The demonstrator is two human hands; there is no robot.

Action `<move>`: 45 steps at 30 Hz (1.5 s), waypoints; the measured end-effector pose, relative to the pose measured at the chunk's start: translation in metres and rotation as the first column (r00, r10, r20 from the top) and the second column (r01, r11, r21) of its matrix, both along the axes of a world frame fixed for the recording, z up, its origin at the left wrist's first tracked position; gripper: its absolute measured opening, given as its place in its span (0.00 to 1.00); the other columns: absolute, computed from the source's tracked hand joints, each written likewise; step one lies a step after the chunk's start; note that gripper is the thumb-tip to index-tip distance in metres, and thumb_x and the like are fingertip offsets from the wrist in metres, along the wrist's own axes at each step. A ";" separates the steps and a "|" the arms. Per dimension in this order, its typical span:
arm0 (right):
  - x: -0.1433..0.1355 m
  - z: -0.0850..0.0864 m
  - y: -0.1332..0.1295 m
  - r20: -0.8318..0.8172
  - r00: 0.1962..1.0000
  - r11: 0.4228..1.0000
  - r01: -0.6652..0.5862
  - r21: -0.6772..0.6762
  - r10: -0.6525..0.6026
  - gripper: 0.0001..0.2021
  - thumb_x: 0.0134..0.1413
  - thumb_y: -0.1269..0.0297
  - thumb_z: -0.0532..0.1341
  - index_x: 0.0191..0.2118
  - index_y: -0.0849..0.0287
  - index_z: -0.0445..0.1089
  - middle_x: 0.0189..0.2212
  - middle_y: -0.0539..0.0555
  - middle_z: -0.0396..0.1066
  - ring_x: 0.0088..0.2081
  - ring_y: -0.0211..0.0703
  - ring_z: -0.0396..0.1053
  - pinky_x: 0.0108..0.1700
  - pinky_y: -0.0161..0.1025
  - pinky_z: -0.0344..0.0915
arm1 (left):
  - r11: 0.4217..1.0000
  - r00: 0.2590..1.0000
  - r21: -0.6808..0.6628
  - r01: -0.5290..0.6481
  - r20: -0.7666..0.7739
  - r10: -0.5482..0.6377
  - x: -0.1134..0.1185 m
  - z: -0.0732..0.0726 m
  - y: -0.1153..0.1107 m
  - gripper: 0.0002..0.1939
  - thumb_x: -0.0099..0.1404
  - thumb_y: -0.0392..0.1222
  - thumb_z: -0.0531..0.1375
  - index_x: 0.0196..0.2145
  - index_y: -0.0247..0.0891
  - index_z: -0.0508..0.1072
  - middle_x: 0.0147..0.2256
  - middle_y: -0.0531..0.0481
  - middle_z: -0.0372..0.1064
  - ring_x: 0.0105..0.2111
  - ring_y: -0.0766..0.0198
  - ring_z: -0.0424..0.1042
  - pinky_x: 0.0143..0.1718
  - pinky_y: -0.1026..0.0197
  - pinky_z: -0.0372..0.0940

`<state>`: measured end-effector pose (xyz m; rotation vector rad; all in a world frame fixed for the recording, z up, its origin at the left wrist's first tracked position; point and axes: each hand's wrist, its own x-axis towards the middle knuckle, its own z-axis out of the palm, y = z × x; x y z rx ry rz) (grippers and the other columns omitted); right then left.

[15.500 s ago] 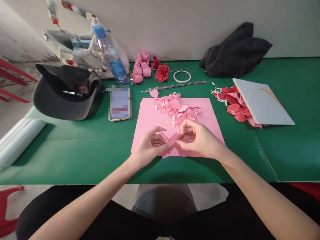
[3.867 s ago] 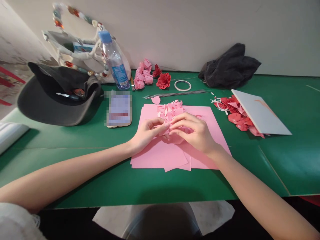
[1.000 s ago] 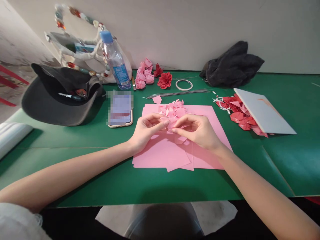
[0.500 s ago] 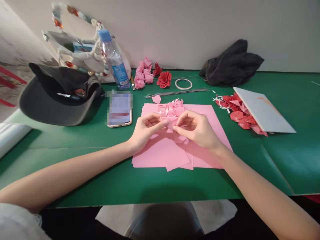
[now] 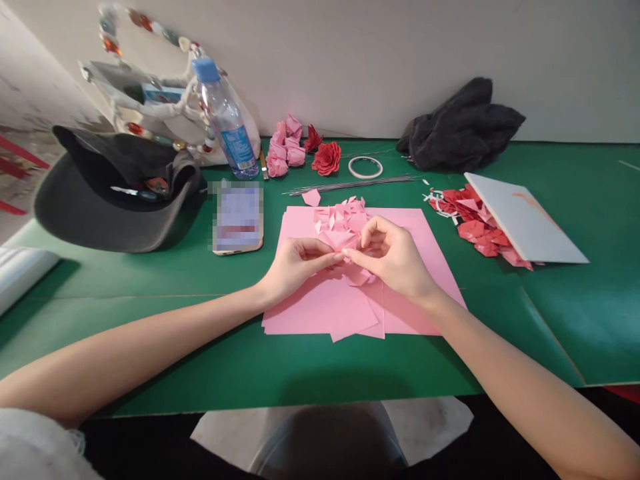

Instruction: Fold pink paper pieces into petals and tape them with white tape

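On the green table (image 5: 215,363), near its front edge, lie pink paper sheets (image 5: 320,310). Over them, the left hand (image 5: 296,265) is pinched closed; the right hand (image 5: 397,259) is half curled, its hold I cannot tell. Paper petals (image 5: 345,211) heap toward the sheets' far edge; the left pinch holds a single petal (image 5: 339,239).
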<state>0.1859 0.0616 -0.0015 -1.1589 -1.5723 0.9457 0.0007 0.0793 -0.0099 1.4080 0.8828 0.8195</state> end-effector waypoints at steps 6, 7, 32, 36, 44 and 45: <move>-0.001 0.000 -0.001 0.041 0.998 0.999 0.048 0.007 -0.048 0.13 0.46 0.68 0.67 0.29 0.56 0.59 0.25 0.46 0.66 0.30 0.38 0.72 0.31 0.35 0.68 | 1.000 1.000 -0.016 0.018 0.004 -0.018 0.000 -0.002 0.000 0.11 0.60 0.43 0.64 0.32 0.29 0.77 0.27 0.45 0.76 0.28 0.65 0.75 0.33 0.63 0.71; -0.001 0.000 -0.001 0.037 0.998 0.999 0.051 0.000 -0.051 0.13 0.46 0.68 0.67 0.29 0.56 0.59 0.25 0.46 0.67 0.30 0.38 0.73 0.31 0.35 0.68 | 1.000 1.000 -0.019 0.025 0.003 -0.025 0.000 -0.002 0.000 0.11 0.60 0.43 0.64 0.32 0.30 0.76 0.28 0.45 0.76 0.28 0.64 0.75 0.34 0.63 0.71; 0.008 0.009 0.005 0.048 0.994 0.995 -0.095 0.030 0.093 0.10 0.54 0.64 0.63 0.42 0.57 0.72 0.40 0.54 0.75 0.42 0.43 0.73 0.44 0.42 0.72 | 0.976 0.972 0.095 0.196 -0.151 -0.180 -0.001 0.003 0.001 0.15 0.62 0.49 0.61 0.26 0.34 0.67 0.24 0.54 0.63 0.22 0.71 0.62 0.22 0.67 0.58; 0.004 0.009 0.001 0.045 0.997 0.996 -0.062 0.066 0.059 0.04 0.52 0.66 0.65 0.35 0.57 0.74 0.34 0.51 0.75 0.35 0.40 0.74 0.39 0.40 0.73 | 0.975 0.975 0.108 0.193 -0.128 -0.179 0.000 0.004 -0.001 0.13 0.64 0.49 0.59 0.32 0.34 0.72 0.29 0.51 0.67 0.25 0.70 0.64 0.22 0.68 0.59; 0.006 0.009 0.000 0.076 0.990 0.973 -0.134 0.189 0.121 0.09 0.52 0.76 0.59 0.33 0.55 0.72 0.35 0.50 0.73 0.39 0.40 0.72 0.38 0.38 0.71 | 0.979 0.982 0.108 0.170 -0.104 -0.159 -0.002 0.001 0.000 0.13 0.65 0.47 0.58 0.35 0.33 0.75 0.29 0.49 0.72 0.26 0.69 0.67 0.24 0.68 0.60; 0.007 0.009 0.000 0.085 0.988 0.970 -0.141 0.198 0.127 0.09 0.52 0.76 0.58 0.33 0.55 0.73 0.35 0.50 0.73 0.39 0.41 0.72 0.38 0.39 0.71 | 0.980 0.983 0.108 0.167 -0.096 -0.157 -0.002 0.001 0.001 0.13 0.65 0.47 0.58 0.35 0.33 0.75 0.29 0.49 0.72 0.26 0.69 0.67 0.24 0.68 0.60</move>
